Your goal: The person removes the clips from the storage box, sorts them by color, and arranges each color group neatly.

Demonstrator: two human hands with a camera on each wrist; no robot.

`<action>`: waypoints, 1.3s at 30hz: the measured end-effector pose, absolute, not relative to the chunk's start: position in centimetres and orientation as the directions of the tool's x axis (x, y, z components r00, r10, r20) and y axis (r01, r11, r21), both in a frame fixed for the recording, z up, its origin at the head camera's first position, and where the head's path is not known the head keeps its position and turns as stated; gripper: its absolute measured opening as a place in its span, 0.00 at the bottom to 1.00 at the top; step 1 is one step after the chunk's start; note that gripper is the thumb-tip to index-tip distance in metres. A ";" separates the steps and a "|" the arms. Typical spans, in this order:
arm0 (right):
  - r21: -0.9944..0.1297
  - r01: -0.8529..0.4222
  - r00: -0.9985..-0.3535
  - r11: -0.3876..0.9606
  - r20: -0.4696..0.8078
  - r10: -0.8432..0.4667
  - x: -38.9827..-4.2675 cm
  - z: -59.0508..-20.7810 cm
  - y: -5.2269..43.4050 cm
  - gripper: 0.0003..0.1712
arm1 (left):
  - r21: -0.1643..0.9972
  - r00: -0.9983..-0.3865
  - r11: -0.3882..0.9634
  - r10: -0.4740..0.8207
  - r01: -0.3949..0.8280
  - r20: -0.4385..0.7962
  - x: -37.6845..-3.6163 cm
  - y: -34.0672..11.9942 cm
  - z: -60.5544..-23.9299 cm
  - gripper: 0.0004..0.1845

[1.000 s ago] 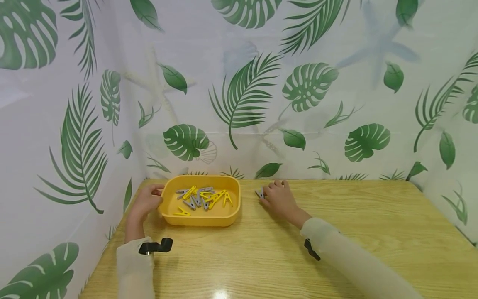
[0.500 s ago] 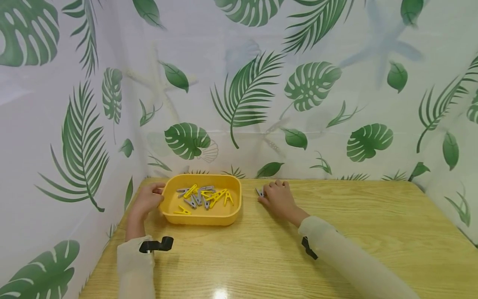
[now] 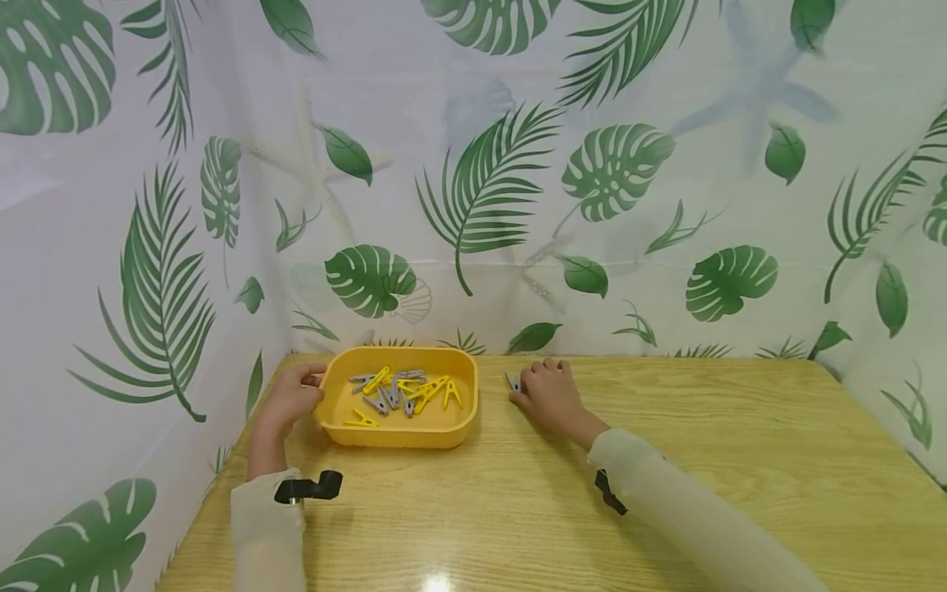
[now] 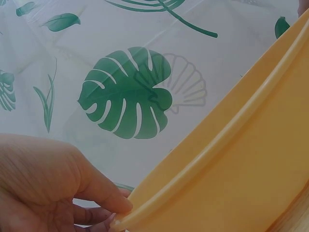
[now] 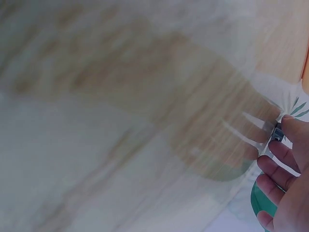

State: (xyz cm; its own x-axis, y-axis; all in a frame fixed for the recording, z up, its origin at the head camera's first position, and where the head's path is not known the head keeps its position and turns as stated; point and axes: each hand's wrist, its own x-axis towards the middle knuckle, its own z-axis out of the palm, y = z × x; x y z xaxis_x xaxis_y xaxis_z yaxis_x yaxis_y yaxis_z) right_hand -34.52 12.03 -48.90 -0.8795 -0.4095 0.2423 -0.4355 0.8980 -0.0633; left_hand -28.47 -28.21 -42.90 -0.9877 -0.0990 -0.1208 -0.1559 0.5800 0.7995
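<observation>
A yellow plastic basin (image 3: 399,439) stands on the table at the left, holding several grey clothespins (image 3: 376,404) and yellow clothespins (image 3: 452,393). My left hand (image 3: 290,400) grips its left end; in the left wrist view the thumb lies on the basin's rim (image 4: 193,175) with the fingers beneath. To the right of the basin, my right hand (image 3: 551,395) pinches a grey clothespin (image 3: 515,381) low over the table. In the right wrist view that clothespin (image 5: 277,133) shows between thumb and forefinger, the other fingers loosely bent. My right hand covers part of it.
The wood-grain table (image 3: 473,518) reaches back to a white leaf-patterned wall covering (image 3: 503,304). Another covered wall (image 3: 133,345) runs along the left side, close to my left hand. Bare tabletop lies between the basin and my right hand.
My right hand and forearm have shifted very slightly left, the grey clothespin still pinched. My left hand, the basin and the clothespins in it stay in place.
</observation>
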 end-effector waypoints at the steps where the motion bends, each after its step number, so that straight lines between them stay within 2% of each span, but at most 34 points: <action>1: -0.061 -0.439 -0.877 0.897 0.246 -0.412 -34.5 -48.9 12.0 0.19 | 0.800 -0.988 0.580 -0.100 -0.157 -0.121 -28.5 -28.2 -42.9 0.31; 21: -0.083 -0.457 -0.867 0.886 0.265 -0.422 -34.6 -48.7 12.0 0.21 | 0.809 -0.988 0.567 -0.092 -0.154 -0.123 -28.3 -28.3 -43.0 0.31; 31: -0.032 -0.459 -0.848 0.888 0.313 -0.428 -35.0 -47.4 11.2 0.19 | 0.807 -0.990 0.572 -0.089 -0.143 -0.113 -28.5 -28.4 -43.1 0.31; 34: -0.057 -0.466 -0.842 0.883 0.334 -0.423 -35.1 -46.4 10.4 0.16 | 0.810 -0.989 0.568 -0.089 -0.145 -0.115 -28.5 -28.4 -43.1 0.31; 39: -0.159 -0.497 -0.829 0.853 0.375 -0.414 -34.9 -44.2 8.4 0.12 | 0.818 -0.990 0.558 -0.083 -0.141 -0.115 -28.5 -28.4 -43.0 0.31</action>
